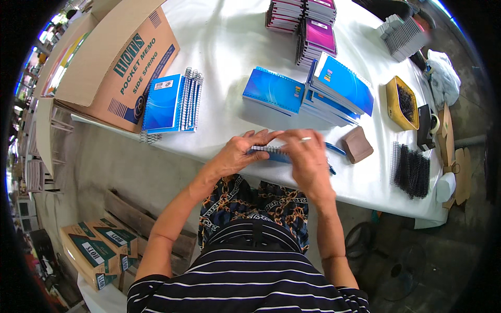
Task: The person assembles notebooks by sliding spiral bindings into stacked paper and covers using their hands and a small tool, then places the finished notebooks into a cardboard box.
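A small blue spiral notebook (276, 156) is held at the table's front edge, its dark wire coil (269, 149) facing up. My left hand (239, 155) grips its left end, thumb on the near side and fingers on the far side. Over the coil's right end curls my right hand (307, 161), slightly blurred, with a ring on one finger. What its fingertips pinch is hidden. Just beyond lie a stack of blue notebooks (272, 89) and a taller, leaning stack (342, 86). To the right are a blue pen (335, 148) and a brown block (358, 145).
A large open carton (130, 68) and coil-bound blue notebooks (163, 104) stand at left. Purple notebooks (319, 34) are stacked at the back. At right are a yellow tray (401, 103) of dark bits, loose black coils (412, 172) and a tape dispenser (426, 128).
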Tool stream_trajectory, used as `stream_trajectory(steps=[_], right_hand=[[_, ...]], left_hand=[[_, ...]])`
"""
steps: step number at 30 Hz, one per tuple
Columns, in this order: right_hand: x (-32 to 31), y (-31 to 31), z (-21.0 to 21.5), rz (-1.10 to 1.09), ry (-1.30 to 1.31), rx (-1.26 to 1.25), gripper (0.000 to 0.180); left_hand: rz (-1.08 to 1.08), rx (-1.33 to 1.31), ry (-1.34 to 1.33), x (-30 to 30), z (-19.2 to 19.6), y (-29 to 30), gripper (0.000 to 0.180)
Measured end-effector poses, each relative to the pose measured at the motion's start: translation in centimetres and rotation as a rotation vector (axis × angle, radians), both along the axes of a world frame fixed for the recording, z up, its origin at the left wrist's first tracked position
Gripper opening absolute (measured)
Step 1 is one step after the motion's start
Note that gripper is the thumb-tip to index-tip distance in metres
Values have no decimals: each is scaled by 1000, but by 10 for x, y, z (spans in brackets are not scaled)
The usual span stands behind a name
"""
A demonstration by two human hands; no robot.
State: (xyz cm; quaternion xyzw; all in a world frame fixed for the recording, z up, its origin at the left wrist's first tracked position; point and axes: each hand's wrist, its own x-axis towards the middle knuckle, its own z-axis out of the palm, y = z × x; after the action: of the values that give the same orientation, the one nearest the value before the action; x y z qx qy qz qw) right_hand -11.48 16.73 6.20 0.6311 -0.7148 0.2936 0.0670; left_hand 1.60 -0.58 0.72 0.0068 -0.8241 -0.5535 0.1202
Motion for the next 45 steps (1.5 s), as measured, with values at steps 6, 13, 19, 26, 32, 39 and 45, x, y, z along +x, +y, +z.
stream_trajectory(steps=[6,13,19,26,32,39,45], right_hand=[[-35,62,-45,-553,-3,135,38],[-11,67,-59,-497,-14,70,44],[46,55,-20,-201,-220,-11,43],[46,47,-18,-161,-195,-41,40],[26,46,1,-61,-1157,295,25],[-9,45,12,-117,-630,171,26],[-43,51,-40,-455,35,221,28]], left_hand=[[263,-301,136,11,14,14,59],[436,-812,52,8,-1,46,68],[485,-811,14,6,5,57,63],[488,-774,27,4,9,59,64],[491,-806,27,6,17,58,62],[617,-959,45,31,64,37,61],[924,-1101,-5,74,95,-55,63]])
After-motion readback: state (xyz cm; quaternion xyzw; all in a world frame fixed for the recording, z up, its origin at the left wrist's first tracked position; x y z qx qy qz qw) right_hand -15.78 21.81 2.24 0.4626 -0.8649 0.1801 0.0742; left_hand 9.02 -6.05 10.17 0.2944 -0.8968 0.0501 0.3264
